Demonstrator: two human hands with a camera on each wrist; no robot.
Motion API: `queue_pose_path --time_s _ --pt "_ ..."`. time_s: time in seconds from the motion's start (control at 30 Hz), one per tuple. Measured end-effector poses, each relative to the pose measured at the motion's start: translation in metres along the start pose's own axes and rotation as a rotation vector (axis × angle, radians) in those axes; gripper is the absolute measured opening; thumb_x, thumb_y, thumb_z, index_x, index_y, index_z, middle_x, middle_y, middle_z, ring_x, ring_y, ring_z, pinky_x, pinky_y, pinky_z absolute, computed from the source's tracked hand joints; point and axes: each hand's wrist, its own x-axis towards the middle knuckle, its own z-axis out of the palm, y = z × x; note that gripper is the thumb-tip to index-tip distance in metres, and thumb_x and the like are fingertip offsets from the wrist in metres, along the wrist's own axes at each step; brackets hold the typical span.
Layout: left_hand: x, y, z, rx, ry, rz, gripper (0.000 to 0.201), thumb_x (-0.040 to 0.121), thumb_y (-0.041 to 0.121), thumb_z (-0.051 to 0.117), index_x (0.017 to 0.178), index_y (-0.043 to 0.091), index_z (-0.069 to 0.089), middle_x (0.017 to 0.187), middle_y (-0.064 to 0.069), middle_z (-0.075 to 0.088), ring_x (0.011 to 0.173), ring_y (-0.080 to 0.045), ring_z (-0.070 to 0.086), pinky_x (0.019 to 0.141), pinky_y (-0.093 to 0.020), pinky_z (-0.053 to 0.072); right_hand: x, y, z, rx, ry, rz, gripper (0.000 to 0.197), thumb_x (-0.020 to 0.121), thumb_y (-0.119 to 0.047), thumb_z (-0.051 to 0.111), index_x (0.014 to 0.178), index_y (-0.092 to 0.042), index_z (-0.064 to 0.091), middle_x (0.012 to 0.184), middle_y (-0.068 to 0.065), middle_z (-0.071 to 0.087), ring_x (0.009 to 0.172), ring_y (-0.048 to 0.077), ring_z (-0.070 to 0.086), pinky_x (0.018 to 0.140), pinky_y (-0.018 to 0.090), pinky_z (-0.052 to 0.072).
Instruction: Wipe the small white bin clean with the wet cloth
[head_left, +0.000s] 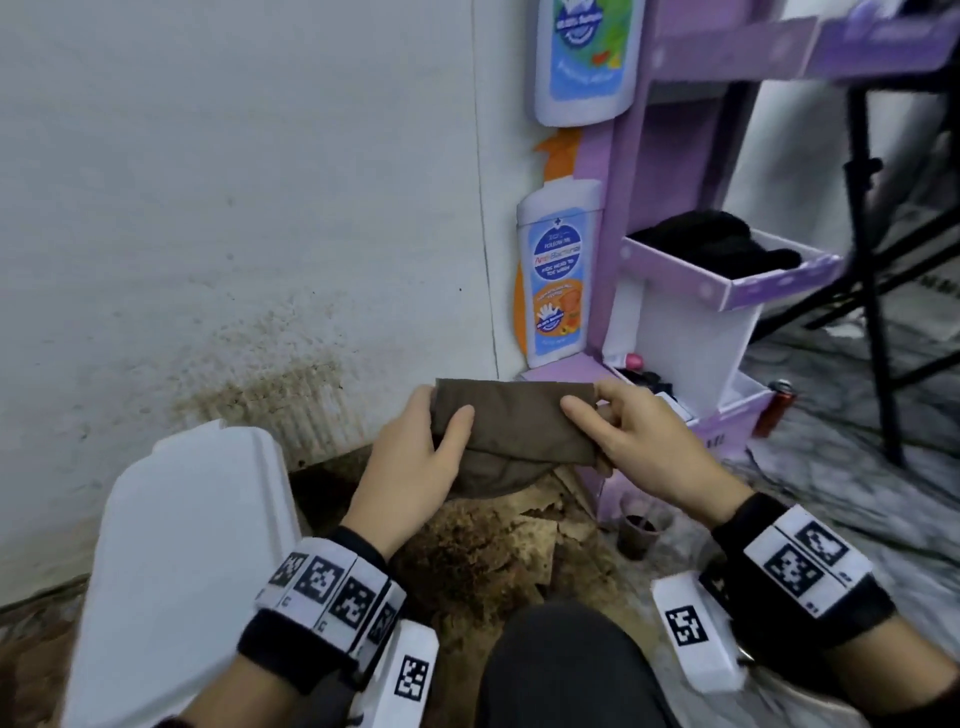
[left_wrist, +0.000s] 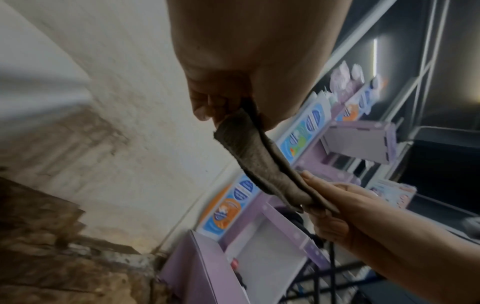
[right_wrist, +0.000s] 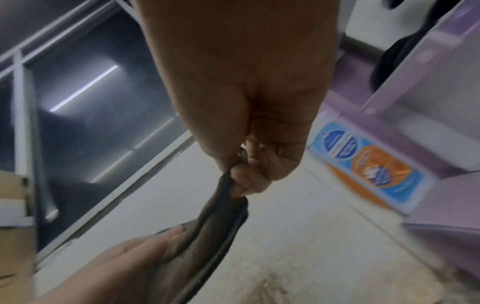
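Against the stained wall, left of the purple stand, I pinch the folded wet cloth between left hand and right hand, the white bin lying below-left of the cloth, where I fear a slack fold could drag across the dirty floor and smear the bin.

**Cloth held in both hands, bin at lower left**

Left hand and right hand pinch opposite ends of folded brown cloth, stretched between them. White bin lower left, beside stained wall. Purple display stand right.
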Motion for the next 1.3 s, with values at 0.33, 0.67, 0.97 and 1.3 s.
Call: queue_pose_path --time_s 0.33,0.67,0.97,1.3 --pt "0.041 -0.017 0.17 0.014 -0.555 0.039 0.032 0.103 0.045 0.05 0.124 0.023 0.057 0.115 0.009 0.068 0.1 -0.009 0.068 0.087 -0.039 0.057 -0.098 0.151 -0.034 0.049 0.229 0.326 0.027 0.104 -0.034 0.059 0.083 -0.016 0.055 0.05 0.001 0.065 0.042 0.01 0.059 0.048 0.026 0.042" --pt "-0.009 -0.059 0.359 0.157 -0.879 0.047 0.055 0.105 0.038 0.05 0.151 0.01 0.041 0.146 -0.003 0.053 0.135 -0.023 0.051 0.095 -0.02 0.037 -0.226 0.284 0.008 0.059 0.477 0.755 0.031 0.105 -0.037 0.055 0.089 -0.01 0.055 0.054 0.009 0.066 0.046 0.012 0.062 0.051 0.031 0.048" --pt "-0.041 -0.099 0.43 0.105 -0.754 -0.028 0.029 0.099 0.039 0.059 0.119 0.018 0.058 0.101 -0.001 0.069 0.095 -0.022 0.065 0.075 -0.033 0.043 -0.249 0.338 0.024 -0.022 0.6 0.875 0.023 0.102 -0.041 0.059 0.1 -0.018 0.058 0.06 0.003 0.07 0.051 0.012 0.067 0.061 0.046 0.058" --pt "-0.044 -0.109 0.436 0.04 -0.677 -0.164 0.036 0.092 0.045 0.068 0.107 0.017 0.051 0.094 0.0 0.066 0.088 -0.021 0.064 0.076 -0.037 0.049 -0.258 0.343 0.037 -0.075 0.638 0.959 0.047 0.098 -0.06 0.051 0.131 -0.027 0.047 0.074 0.003 0.072 0.066 0.024 0.071 0.066 0.048 0.058"
